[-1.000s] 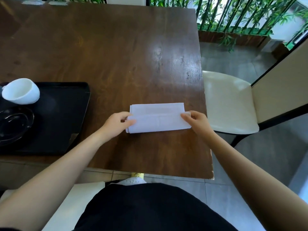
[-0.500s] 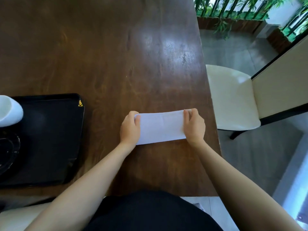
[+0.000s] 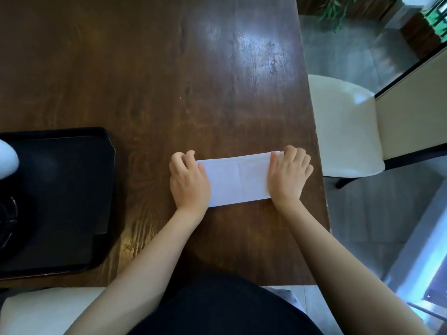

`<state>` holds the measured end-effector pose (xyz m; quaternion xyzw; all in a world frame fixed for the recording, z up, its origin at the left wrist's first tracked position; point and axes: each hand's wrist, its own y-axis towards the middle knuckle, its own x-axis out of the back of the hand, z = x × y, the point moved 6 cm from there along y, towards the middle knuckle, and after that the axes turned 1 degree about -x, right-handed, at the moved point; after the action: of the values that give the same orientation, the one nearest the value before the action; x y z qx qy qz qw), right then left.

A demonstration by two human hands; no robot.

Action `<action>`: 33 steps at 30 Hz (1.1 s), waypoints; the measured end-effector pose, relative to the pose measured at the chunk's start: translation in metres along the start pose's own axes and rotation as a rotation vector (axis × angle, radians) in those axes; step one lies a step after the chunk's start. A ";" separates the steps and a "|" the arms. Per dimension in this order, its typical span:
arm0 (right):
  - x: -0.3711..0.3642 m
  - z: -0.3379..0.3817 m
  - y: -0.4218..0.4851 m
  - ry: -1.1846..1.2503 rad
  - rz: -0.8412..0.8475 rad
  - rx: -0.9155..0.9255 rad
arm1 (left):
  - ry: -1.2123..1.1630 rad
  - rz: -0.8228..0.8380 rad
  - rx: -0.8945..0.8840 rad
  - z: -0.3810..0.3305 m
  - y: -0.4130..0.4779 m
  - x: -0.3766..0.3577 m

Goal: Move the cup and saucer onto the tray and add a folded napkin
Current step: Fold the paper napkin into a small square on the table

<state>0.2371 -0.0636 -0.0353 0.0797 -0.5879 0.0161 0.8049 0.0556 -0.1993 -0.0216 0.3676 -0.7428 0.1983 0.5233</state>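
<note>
Napkin (image 3: pixel 237 181) flatter than before

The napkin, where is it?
In the head view the napkin lies on the table near its right edge, right of the tray; the left hand and right hand hold its ends.

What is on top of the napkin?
The left hand covers the left end of the napkin, and the right hand covers its right end. Only the middle shows; the ends beneath the hands are hidden.
</note>
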 end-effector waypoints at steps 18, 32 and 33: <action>-0.039 0.034 -0.036 -0.175 0.386 0.766 | 0.294 0.256 -0.360 -0.016 -0.019 -0.049; -0.023 -0.006 -0.010 -0.214 0.377 0.624 | 0.305 0.303 -0.405 -0.007 -0.011 -0.048; -0.023 -0.008 -0.012 -0.222 0.381 0.618 | 0.306 0.321 -0.434 -0.007 -0.007 -0.049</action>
<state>0.2384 -0.0723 -0.0609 0.2094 -0.6432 0.3332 0.6568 0.0739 -0.1824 -0.0651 0.0914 -0.7289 0.1683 0.6573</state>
